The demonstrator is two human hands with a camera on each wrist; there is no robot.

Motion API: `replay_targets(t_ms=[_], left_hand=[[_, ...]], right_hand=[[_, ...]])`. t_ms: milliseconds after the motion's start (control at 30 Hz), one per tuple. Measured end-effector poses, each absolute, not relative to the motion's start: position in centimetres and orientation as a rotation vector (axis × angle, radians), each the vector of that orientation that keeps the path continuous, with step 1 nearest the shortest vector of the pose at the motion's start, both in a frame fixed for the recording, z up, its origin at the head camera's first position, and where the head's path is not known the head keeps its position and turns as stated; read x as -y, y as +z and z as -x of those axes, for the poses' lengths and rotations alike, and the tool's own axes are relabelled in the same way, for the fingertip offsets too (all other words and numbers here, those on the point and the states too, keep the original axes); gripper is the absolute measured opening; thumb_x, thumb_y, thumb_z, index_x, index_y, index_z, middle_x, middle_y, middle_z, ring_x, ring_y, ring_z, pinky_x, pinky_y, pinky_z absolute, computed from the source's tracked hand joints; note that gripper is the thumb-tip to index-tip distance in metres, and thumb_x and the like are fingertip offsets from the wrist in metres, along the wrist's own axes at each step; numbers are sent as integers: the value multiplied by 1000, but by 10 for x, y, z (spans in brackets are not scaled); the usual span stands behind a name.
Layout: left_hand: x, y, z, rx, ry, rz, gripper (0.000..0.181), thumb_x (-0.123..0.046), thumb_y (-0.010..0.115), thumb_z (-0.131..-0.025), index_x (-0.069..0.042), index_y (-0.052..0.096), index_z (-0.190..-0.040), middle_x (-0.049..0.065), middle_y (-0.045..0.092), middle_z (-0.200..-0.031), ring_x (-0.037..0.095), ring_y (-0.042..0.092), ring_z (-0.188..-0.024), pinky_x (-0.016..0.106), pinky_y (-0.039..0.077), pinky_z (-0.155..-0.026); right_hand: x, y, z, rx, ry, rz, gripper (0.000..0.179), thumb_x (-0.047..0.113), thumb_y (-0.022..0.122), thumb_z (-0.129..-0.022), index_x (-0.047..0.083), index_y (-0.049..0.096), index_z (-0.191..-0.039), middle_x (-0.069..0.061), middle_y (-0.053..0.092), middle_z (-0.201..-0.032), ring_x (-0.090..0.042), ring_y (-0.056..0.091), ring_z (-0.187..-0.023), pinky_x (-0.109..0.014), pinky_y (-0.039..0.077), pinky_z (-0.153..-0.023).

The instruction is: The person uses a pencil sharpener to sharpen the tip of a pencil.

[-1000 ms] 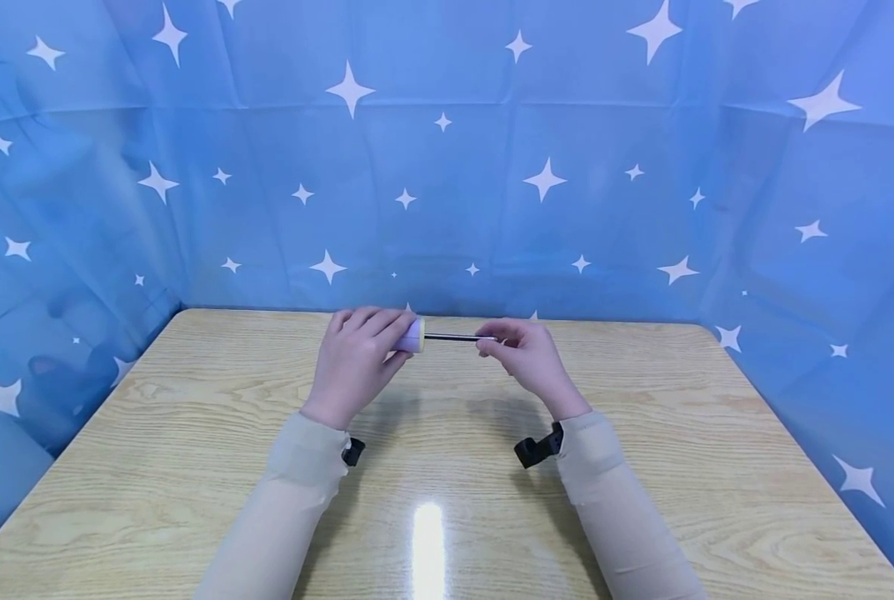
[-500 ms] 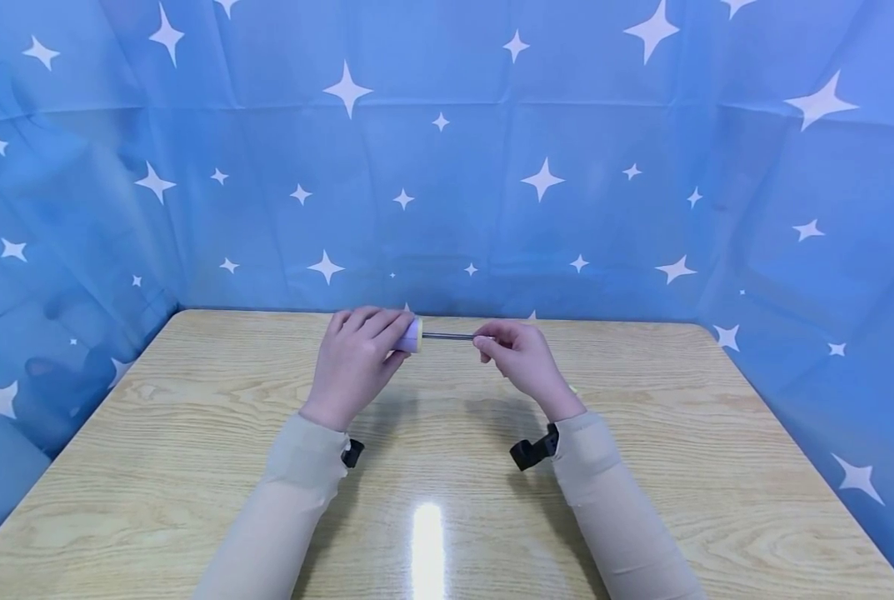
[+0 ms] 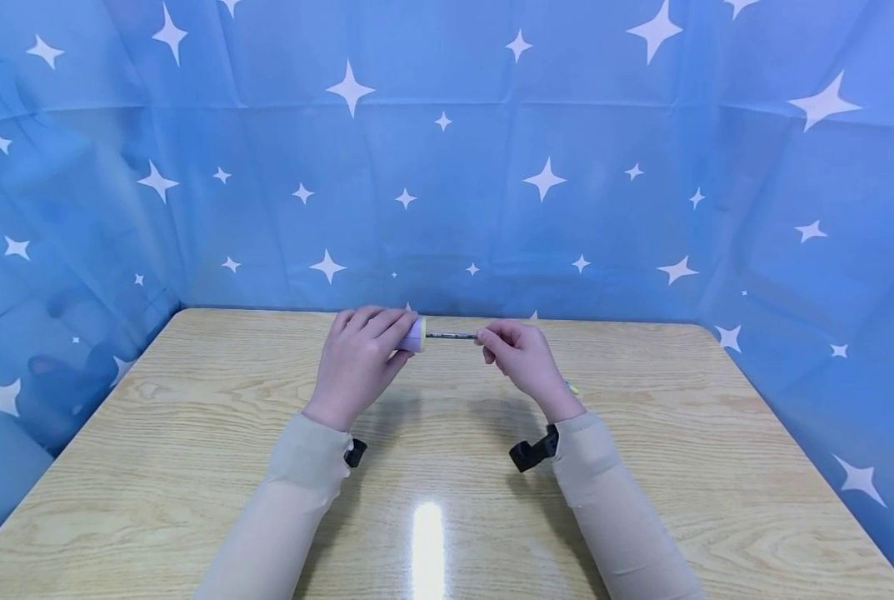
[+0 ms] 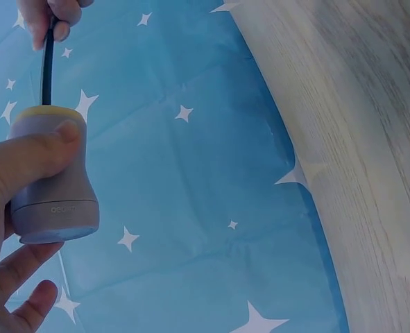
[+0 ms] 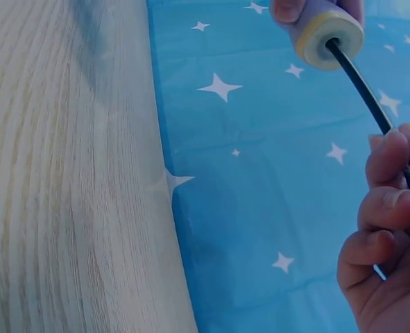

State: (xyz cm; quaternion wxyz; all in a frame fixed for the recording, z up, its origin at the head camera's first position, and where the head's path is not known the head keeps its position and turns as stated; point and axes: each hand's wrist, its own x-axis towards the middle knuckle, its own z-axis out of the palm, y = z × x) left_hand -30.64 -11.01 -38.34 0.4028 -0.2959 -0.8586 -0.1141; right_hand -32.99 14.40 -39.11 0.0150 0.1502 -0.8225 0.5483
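In the head view my left hand (image 3: 358, 357) grips a lilac, pale-yellow-rimmed pencil sharpener (image 3: 415, 335), held sideways above the table. From its mouth a dark pencil (image 3: 450, 336) runs rightward to my right hand (image 3: 525, 357), whose thumb and fingers pinch it. The left wrist view shows the left thumb pressed along the sharpener's body (image 4: 55, 170). Seen by the right wrist camera, the pencil (image 5: 365, 89) enters the round hole in the sharpener's rimmed end (image 5: 329, 43). The tip inside is hidden, and fingers cover much of the other end.
Both hands are above a light wood-grain table (image 3: 447, 467) near its back edge. Blue cloth (image 3: 447, 217) with white stars hangs behind and at the sides. A small yellow-green thing (image 3: 574, 388) shows beside the right wrist, mostly hidden.
My right fingers have shifted on the pencil and turned it; printed marks now show along its side. Its far end no longer shows past the thumb. The left hand stays nearly still.
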Motion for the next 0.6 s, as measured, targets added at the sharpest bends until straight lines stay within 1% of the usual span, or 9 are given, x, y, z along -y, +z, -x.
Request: replay_targets(t_ms=[333, 467, 600], left_hand=[[110, -384, 307, 2181, -285, 747, 43, -17, 83, -76, -12, 71, -118, 4, 69, -113, 25, 61, -104, 42, 44, -88], [109, -387, 306, 2191, -280, 754, 44, -18, 83, -77, -12, 71, -118, 4, 69, -113, 24, 61, -104, 42, 45, -87], [109, -388, 308, 2180, -289, 757, 44, -17, 83, -77, -12, 70, -118, 4, 69, -113, 24, 61, -104, 41, 44, -88]], right_hand=[[-143, -392, 331, 2558, 1727, -450, 29, 29, 54, -100, 6, 68, -92, -10, 56, -68, -17, 39, -50, -27, 34, -47], [-143, -393, 330, 2552, 1764, -446, 31, 28, 52, -101, 4, 67, -89, -7, 52, -62, -16, 39, -50, -26, 34, -47], [-143, -392, 331, 2563, 1770, -437, 36, 30, 51, -102, 3, 65, -83, -5, 46, -55, -15, 35, -46, -27, 32, -46]])
